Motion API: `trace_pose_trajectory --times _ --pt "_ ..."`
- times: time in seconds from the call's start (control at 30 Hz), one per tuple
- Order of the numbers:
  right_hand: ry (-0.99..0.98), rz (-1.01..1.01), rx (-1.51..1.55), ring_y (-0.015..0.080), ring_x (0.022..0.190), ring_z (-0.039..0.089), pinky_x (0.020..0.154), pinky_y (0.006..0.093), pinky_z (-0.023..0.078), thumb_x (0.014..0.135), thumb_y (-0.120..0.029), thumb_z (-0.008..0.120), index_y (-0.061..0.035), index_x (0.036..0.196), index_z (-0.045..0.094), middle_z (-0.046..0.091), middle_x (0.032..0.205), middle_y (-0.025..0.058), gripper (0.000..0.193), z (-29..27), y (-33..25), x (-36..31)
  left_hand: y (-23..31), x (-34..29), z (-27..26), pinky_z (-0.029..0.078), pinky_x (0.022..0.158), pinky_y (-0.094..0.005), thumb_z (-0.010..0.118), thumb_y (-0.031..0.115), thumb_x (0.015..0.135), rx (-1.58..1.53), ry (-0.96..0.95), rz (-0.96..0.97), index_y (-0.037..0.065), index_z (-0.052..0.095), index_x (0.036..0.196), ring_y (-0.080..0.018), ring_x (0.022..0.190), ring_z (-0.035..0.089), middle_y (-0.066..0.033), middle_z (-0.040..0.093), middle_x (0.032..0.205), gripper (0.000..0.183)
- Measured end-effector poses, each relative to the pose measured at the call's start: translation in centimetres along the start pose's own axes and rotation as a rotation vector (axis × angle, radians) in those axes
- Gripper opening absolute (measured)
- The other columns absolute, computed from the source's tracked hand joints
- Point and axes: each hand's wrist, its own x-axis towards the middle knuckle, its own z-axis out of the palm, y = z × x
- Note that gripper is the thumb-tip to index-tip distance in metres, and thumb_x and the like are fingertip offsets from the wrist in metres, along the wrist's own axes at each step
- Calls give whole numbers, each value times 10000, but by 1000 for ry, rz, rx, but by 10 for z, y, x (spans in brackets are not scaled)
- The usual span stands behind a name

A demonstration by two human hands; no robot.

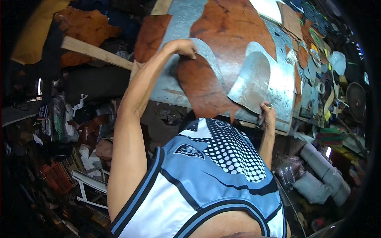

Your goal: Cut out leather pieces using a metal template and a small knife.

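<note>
A large sheet of brown leather [234,23] lies on the metal-topped table [283,87], with rounded bays cut into its near side. My left hand [185,48] is closed at the far end of a brown leather piece [202,85], whose near end hangs over the table's front edge. Close to that edge on the right, my right hand [268,113] is wrapped round a short dark tool [260,120]; its kind is hidden by the fingers. Just left of this hand lies a shiny grey, round-ended sheet [253,81], one corner pointing toward the leather piece.
A smaller brown leather piece [152,37] lies at the table's left side, where a wooden beam [97,52] juts out. Scraps crowd the right side. Below stand a white metal frame [89,184] and an orange crate [58,176] at left, and grey wrapped rolls [323,170] at right.
</note>
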Motion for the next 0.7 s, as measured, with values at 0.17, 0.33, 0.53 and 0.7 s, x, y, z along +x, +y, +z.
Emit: trace_pose_trajectory --times 0.17,0.33,0.53,0.7 --pt "-35 -34 -41 76 526 520 397 220 403 855 -190 715 -43 1066 628 587 756 -19 272 -29 6 13 14 -69 -69 529 743 -290 673 182 886 -160 610 329 29 709 1117 -141 843 675 -60 734 953 279" --pt "2 -22 -45 77 528 532 387 222 402 846 -187 729 -61 1048 611 593 759 -18 266 -32 -6 16 -35 -135 -16 516 836 -271 569 100 964 -1077 1174 246 -50 565 1303 -140 1035 630 -106 662 1168 371" --pt "-44 47 -54 78 554 537 387 225 399 831 -188 735 -99 1038 591 595 791 -23 267 -48 -3 28 -114 -76 91 580 843 -374 506 44 982 -1629 1407 223 -21 576 1242 -228 1010 646 -127 628 1181 276" --pt "-58 82 -63 80 592 550 402 234 406 839 -189 725 -110 1036 592 598 807 -24 251 -58 -4 30 -124 -50 104 556 911 -451 484 31 988 -1701 1375 7 -23 548 1279 -286 1078 628 -156 603 1242 302"
